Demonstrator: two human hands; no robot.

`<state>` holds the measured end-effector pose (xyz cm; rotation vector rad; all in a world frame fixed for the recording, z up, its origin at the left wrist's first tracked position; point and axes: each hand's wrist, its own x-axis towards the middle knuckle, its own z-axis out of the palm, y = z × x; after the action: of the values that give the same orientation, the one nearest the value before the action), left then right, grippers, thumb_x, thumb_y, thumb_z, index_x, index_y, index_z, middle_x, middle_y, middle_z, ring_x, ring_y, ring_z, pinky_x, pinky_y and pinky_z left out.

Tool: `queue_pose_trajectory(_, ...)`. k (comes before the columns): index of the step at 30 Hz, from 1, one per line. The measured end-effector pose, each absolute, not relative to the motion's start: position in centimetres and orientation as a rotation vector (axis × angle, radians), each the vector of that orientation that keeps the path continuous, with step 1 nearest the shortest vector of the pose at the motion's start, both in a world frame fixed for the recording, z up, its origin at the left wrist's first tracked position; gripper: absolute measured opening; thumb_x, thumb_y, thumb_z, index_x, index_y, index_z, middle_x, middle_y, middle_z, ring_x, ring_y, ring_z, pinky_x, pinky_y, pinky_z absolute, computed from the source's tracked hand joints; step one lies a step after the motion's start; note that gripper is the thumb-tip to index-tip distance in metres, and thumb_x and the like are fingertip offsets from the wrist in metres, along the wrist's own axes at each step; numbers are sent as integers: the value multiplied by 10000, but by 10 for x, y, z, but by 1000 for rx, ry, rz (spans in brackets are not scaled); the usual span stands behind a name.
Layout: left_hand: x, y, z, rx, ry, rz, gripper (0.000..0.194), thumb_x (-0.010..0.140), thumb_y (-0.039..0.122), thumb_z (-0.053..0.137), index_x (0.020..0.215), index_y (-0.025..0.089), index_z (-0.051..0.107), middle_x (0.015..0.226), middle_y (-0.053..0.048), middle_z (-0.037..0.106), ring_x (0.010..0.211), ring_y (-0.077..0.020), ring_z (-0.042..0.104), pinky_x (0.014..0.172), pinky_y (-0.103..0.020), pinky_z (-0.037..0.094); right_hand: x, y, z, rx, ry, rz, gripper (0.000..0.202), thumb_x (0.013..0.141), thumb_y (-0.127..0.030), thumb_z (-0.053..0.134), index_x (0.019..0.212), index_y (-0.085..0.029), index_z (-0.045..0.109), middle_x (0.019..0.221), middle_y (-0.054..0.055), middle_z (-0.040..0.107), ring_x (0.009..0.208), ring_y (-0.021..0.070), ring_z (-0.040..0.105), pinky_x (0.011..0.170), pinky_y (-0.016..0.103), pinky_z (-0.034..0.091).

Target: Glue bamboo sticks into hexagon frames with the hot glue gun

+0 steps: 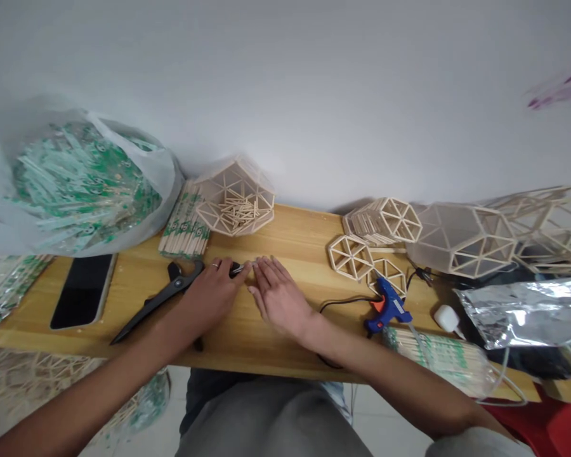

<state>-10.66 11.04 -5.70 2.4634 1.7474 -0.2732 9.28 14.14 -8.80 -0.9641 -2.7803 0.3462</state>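
My left hand (214, 289), with a ring on one finger, is closed over a slim black tool (236, 270). Most of that tool lies hidden beneath the hand, so its kind is unclear. My right hand (280, 295) rests on the wooden table with its fingers stretched out and nearly together. Its fingertips meet the left hand's at the tool's pale tip; any small piece there is covered. Just left of my left hand lie black-handled cutters (164, 295), partly overlapped by it.
Bundled chopsticks (185, 222) and a hexagonal stick basket (235, 200) of short pieces stand behind. A plastic bag of wrapped sticks (90, 184) and a phone (83, 292) are left. To the right are a blue glue gun (387, 308), hexagonal stick frames (351, 257) and a silver pouch (528, 311).
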Motion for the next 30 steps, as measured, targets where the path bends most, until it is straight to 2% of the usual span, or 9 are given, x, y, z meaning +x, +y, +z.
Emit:
queue_pose_trajectory(5,-109,101,-56,2486,1641,-215,592,951,26,477,1496,210,622,1213,-188,671,1085,-319,682,938,-468,573,99,126,-84,-942,-2787,387,569,1128,-318,429,1512,83,549,1573,299,560,1523,366,505,1315,526,381)
queue_pose_trajectory(10,-107,103,-51,2483,1679,-323,569,963,37,468,1493,176,623,1188,-199,667,1082,-335,679,931,-473,568,98,127,-83,-976,-2790,409,562,1135,-295,396,1506,97,552,1570,309,557,1520,380,505,1325,525,358)
queue_pose_trajectory(18,-107,107,-48,2487,1679,-381,554,966,55,468,1489,169,613,1184,-184,666,1077,-310,665,913,-427,550,96,126,-80,-1008,-2781,457,565,1137,-289,388,1505,111,544,1573,331,541,1542,378,478,1336,531,333)
queue_pose_trajectory(24,-106,107,-52,2518,1626,-350,560,972,55,443,1494,168,612,1165,-194,663,1049,-316,663,919,-449,549,97,124,-81,-976,-2777,504,603,1133,-309,395,1571,102,442,1604,335,504,1560,364,457,1317,552,364)
queue_pose_trajectory(30,-109,112,-54,2492,1625,-269,548,957,52,456,1464,171,623,1159,-187,648,1063,-313,644,924,-438,534,96,130,-81,-955,-2763,470,561,1136,-275,353,1555,79,475,1574,319,550,1546,346,481,1315,560,361)
